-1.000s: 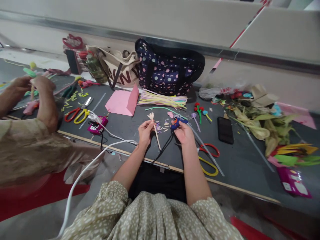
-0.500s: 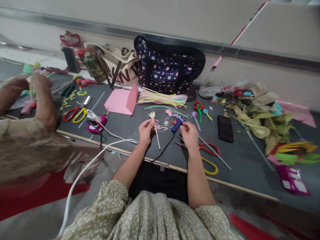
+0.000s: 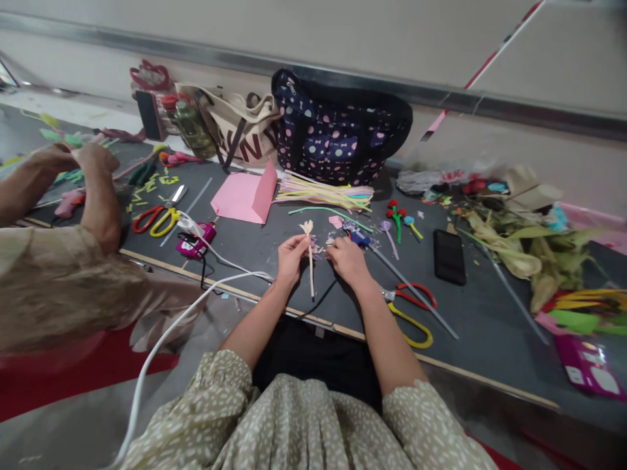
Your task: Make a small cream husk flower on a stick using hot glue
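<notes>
The pale stick (image 3: 311, 271), topped by a frayed, petal-like tuft (image 3: 307, 228), stands tilted slightly just above the bench (image 3: 482, 352), in front of the person; whether its lower end touches the surface I cannot tell. The left hand (image 3: 290, 260) pinches it just under the tuft, thumb against fingers, the same grip as a second ago. The change is on the other side: the right hand (image 3: 347, 258), which had been holding the blue glue gun (image 3: 360, 239), has let it go and come down over the small pale pieces (image 3: 321, 249) beside the stick. Its fingers are bunched together at the pieces; I cannot tell whether they pinch one. In my judgement, this means the work has passed from the gun to the loose pieces, with the stick kept ready in the left hand. The gun lies just behind the right hand, partly hidden by it. Farther out, red-and-yellow-handled scissors (image 3: 390, 296) lie near the right forearm, a pink scrap (image 3: 336, 222) and a green strip (image 3: 330, 211) lie beyond the hands, and a bundle of coloured stems (image 3: 323, 193) rests before a dotted bag (image 3: 337, 140). Well to the left, a co-worker's hands (image 3: 94, 156) are busy separately.
</notes>
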Demonstrator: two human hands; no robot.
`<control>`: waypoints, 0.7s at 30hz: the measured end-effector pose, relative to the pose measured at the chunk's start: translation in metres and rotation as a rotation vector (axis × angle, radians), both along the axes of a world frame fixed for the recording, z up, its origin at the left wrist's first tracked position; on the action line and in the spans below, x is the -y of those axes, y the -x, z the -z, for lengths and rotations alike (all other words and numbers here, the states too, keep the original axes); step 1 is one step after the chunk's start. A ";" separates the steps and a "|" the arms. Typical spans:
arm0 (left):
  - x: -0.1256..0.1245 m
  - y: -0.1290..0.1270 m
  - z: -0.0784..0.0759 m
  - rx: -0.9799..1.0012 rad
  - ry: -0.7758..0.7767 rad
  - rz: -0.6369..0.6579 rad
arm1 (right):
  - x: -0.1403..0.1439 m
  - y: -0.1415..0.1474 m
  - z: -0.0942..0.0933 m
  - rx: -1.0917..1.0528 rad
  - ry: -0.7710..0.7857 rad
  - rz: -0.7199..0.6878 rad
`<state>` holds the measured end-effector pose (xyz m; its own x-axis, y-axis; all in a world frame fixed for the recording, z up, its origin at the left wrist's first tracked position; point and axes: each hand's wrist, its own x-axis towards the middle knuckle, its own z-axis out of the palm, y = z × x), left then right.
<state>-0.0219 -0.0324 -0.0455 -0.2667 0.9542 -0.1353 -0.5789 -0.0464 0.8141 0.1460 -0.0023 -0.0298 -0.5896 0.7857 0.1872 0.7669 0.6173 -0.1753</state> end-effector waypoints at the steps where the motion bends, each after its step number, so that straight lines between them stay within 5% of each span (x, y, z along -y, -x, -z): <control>1: 0.000 0.000 0.000 -0.002 0.001 0.000 | 0.000 0.000 -0.001 -0.003 -0.005 -0.006; 3: -0.001 0.000 0.002 -0.007 0.000 0.001 | 0.000 -0.001 -0.004 -0.085 -0.012 0.005; 6: -0.002 -0.001 0.006 -0.013 -0.010 0.014 | 0.000 0.001 -0.013 -0.489 0.053 0.099; 12: 0.000 -0.003 0.006 -0.088 0.007 0.059 | -0.005 0.017 -0.023 -1.294 0.415 0.188; 16: 0.003 -0.004 0.004 -0.126 0.044 0.104 | -0.009 0.019 -0.019 -1.443 0.438 0.213; 21: 0.004 -0.007 0.008 -0.144 0.061 0.167 | -0.012 0.011 -0.016 -1.281 0.258 0.175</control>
<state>-0.0153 -0.0360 -0.0535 -0.1266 0.9780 -0.1659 -0.4518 0.0920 0.8874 0.1350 0.0098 -0.0143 0.0046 0.9302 0.3671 0.0366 0.3667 -0.9296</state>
